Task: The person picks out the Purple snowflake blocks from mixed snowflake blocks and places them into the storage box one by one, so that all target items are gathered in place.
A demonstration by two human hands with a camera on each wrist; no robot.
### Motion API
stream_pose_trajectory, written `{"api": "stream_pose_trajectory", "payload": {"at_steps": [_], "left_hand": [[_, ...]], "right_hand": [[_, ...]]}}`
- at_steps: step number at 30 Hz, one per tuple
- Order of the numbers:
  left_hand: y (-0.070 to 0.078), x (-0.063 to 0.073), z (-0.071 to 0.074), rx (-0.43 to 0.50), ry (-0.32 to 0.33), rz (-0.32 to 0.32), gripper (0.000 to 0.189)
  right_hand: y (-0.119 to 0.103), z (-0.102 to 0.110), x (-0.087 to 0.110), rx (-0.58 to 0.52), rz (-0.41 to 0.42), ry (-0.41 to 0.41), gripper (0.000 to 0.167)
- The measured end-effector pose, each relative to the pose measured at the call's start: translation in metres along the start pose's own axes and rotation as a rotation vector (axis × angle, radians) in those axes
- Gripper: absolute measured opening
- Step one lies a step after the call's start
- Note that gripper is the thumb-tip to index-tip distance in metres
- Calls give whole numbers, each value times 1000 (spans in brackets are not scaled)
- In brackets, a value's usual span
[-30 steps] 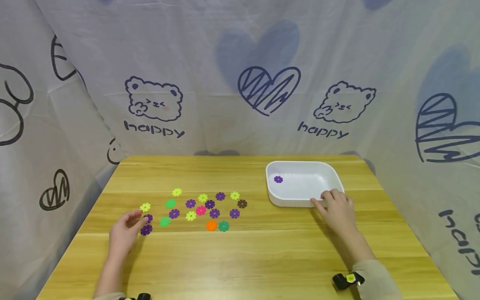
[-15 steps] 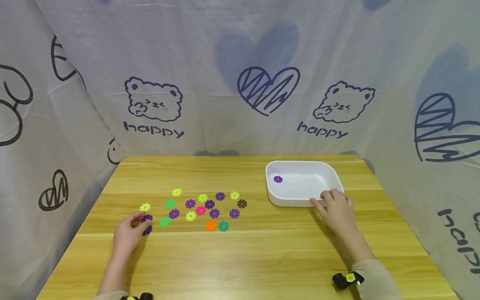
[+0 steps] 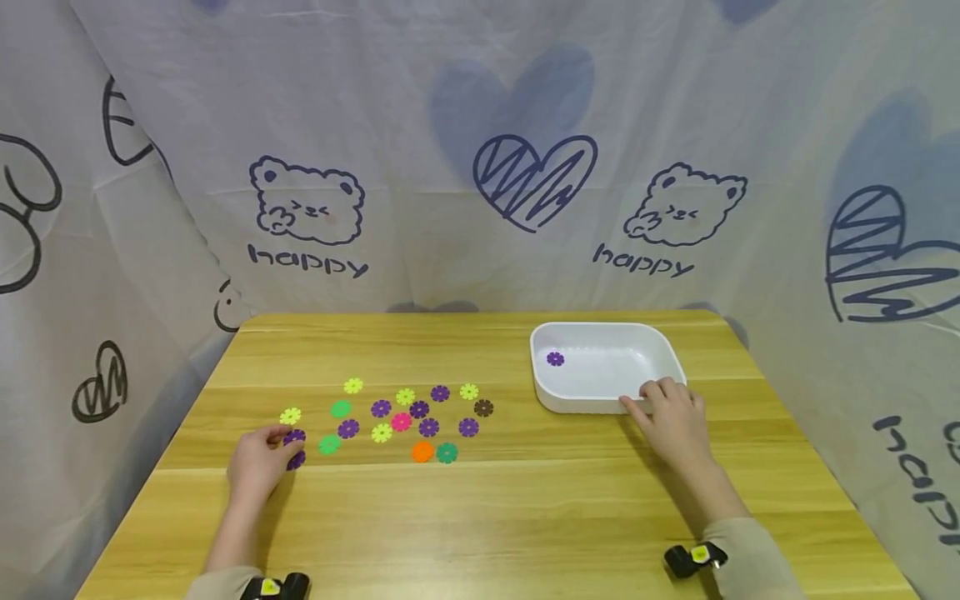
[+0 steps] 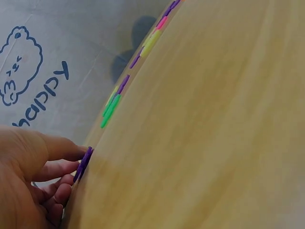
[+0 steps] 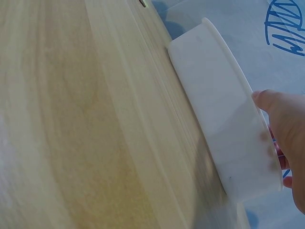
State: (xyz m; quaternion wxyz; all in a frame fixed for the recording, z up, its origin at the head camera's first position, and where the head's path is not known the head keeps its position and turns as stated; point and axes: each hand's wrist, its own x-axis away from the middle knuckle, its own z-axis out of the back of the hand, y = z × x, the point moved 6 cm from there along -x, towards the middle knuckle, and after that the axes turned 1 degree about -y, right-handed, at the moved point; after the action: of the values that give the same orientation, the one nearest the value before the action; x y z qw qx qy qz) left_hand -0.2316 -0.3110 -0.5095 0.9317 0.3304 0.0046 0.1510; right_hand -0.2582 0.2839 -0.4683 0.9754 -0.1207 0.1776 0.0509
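Note:
My left hand (image 3: 258, 467) is at the left end of a scatter of flower-shaped plastic discs. Its thumb and index finger pinch a purple disc (image 3: 295, 436) lying on the table, seen edge-on at the fingertips in the left wrist view. Another purple disc (image 3: 297, 460) is partly hidden by the thumb, and a yellow disc (image 3: 290, 415) lies just beyond. At the right, my right hand (image 3: 678, 421) grips the near right rim of a white plastic tray (image 3: 577, 406), thumb outside and fingers over the edge. One purple disc (image 3: 555, 359) lies inside the tray.
Several more discs are spread across the wooden table (image 3: 480, 525), including a pink disc (image 3: 402, 422), an orange disc (image 3: 423, 452), a teal disc (image 3: 447, 453) and a brown disc (image 3: 483, 408). A printed curtain (image 3: 420, 233) hangs behind the table and along both sides.
My left hand has shifted slightly right, its thumb and index finger coming around the purple disc. The right hand and the tray have stayed in place.

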Motion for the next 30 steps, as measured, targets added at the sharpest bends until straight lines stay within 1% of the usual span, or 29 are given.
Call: {"api": "stream_pose_trajectory", "payload": {"at_steps": [6,11,16,21,25,30], "left_hand": [[1,-3,1,-39,-7,30,44],[4,-3,2,-11,11,29,39],[4,-3,2,42,12,20,36],[3,-2,1,132,29,13,31],[3,-1,1,201,57,23,30],[5,0,4,243,81,42,32]], "right_hand": [[0,0,0,0,6,6,39],[1,-1,0,2,8,14,39],[1,-1,0,-3,-1,2,41],[1,-1,0,-11,1,4,41],[1,-1,0,-13,10,23,40],[2,-3,0,-10,15,34,39]]}}
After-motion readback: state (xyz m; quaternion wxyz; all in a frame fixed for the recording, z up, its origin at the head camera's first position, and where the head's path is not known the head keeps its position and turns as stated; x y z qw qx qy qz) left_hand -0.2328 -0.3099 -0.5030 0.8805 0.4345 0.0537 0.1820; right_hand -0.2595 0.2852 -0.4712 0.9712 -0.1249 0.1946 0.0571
